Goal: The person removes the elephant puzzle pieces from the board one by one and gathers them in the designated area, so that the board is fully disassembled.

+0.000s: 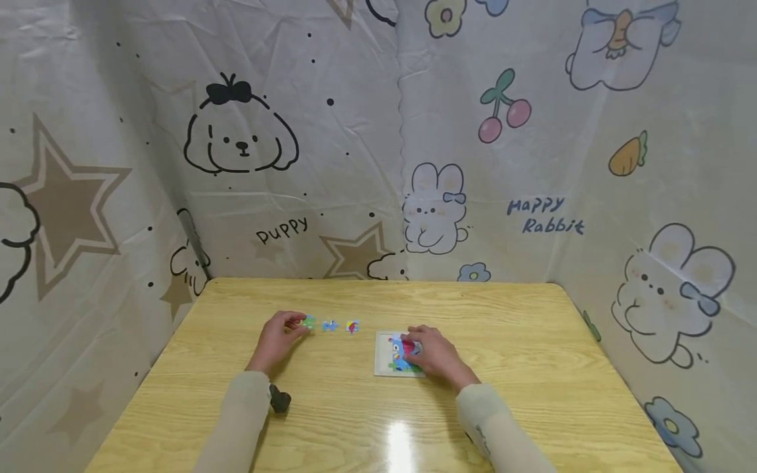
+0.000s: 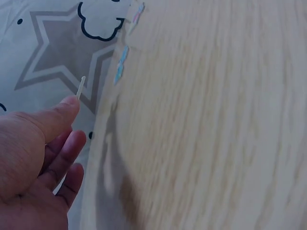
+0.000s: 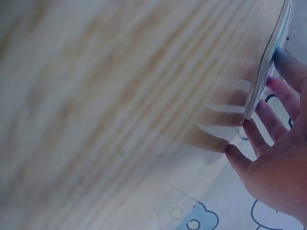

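A small green jigsaw piece (image 1: 308, 322) is pinched between the fingertips of my left hand (image 1: 278, 338). Seen edge-on in the left wrist view, the piece (image 2: 81, 87) sticks up past the thumb, off the tabletop. Two more loose pieces, one blue (image 1: 329, 326) and one yellow and red (image 1: 352, 326), lie in a row to its right. My right hand (image 1: 436, 355) rests on the right side of a pale puzzle tray (image 1: 382, 358), its fingers spread along the edge. Joined picture pieces (image 1: 398, 358) lie in the tray, partly hidden by that hand.
Everything lies on a light wooden table (image 1: 331, 420). Printed cloth (image 1: 355, 131) hangs behind and at both sides. A small dark object (image 1: 280, 399) sits at the left cuff.
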### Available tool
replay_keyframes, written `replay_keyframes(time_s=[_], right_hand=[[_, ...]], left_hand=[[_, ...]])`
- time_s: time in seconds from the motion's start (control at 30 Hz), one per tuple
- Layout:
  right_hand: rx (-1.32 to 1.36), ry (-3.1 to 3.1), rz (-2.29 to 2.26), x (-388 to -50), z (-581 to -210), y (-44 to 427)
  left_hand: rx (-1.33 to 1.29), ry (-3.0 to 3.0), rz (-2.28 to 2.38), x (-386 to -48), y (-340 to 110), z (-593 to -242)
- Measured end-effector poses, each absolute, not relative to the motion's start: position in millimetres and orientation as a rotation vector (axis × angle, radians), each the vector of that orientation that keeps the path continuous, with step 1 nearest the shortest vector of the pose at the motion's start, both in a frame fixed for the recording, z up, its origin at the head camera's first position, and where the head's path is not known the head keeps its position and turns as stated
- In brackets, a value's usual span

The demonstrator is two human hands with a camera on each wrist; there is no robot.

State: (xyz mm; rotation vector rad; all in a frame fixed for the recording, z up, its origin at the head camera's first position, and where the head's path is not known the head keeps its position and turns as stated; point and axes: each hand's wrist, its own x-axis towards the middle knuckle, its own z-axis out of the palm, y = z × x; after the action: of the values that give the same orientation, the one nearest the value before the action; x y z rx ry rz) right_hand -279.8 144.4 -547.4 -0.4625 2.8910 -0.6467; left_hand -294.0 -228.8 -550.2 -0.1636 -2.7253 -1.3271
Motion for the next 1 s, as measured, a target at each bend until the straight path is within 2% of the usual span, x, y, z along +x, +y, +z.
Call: replay_keyframes(time_s=[0.4, 1.0], right_hand=[[-0.447, 2.889, -0.677, -280.8, -543.6, 145.2], [-0.452, 2.888, -0.66, -279.9, -546.7, 144.2]], left_hand=[[-0.064, -2.778, -1.257, -306.8, -238.0, -560.9], [-0.168, -2.844, -1.135, -311.3, -237.7, -566.9]])
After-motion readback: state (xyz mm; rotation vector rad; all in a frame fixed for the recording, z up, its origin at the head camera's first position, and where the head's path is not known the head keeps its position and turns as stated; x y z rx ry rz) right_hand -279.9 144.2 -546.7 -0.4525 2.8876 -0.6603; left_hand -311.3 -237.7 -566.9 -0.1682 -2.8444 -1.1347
